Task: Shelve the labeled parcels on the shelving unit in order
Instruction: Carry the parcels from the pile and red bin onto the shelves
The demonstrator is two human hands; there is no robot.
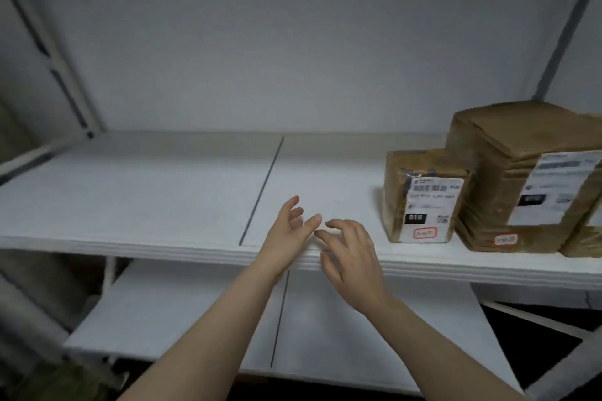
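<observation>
Parcel 018 (423, 195), right of frame, looks light, stiff, tape-slick; we'd take its sides. Our left hand (286, 238) and right hand (351, 254): grip released, empty.

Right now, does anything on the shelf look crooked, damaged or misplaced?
Nothing stands out. The small parcel and the larger parcel stand upright, side by side at the right end of the shelf, labels facing out.

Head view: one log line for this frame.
left hand: open, holds nothing | right hand: open, holds nothing | small parcel: upright on shelf, left of larger parcel | hands: at shelf front edge
</observation>
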